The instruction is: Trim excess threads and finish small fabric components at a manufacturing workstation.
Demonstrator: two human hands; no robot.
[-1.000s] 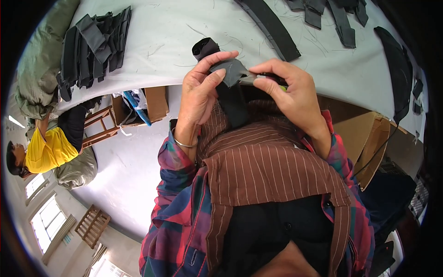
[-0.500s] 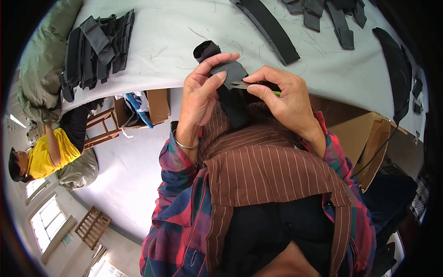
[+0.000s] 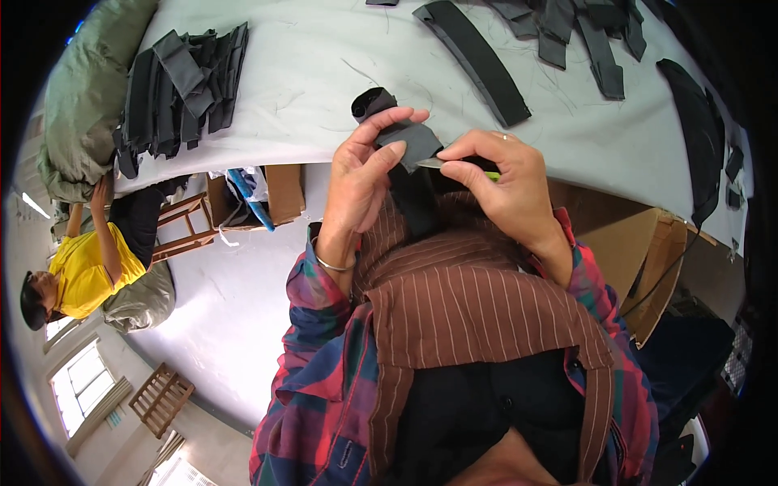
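Observation:
My left hand [image 3: 356, 178] pinches a dark grey fabric strip [image 3: 417, 146] between thumb and fingers at the table's near edge. One end of the strip is rolled into a loop [image 3: 373, 104] beyond my fingers, and a length hangs down toward my lap. In my right hand [image 3: 515, 190] is a pair of thread snips [image 3: 430, 163], their green handle partly hidden by my fingers. The snips' metal tips lie at the lower edge of the fabric, near my left thumb; whether they touch it I cannot tell.
A stack of dark strips [image 3: 178, 93] lies on the left of the white-covered table [image 3: 300, 89]. One long strip [image 3: 474, 61] and a loose pile [image 3: 600, 49] lie at the far right. A cardboard box [image 3: 620, 243] stands below; a person in yellow [image 3: 93, 275] is at left.
The snips' blades, parted before, now look closed together at the fabric's edge. Both hands and the strip appear slightly lower and farther right, as the whole view has shifted.

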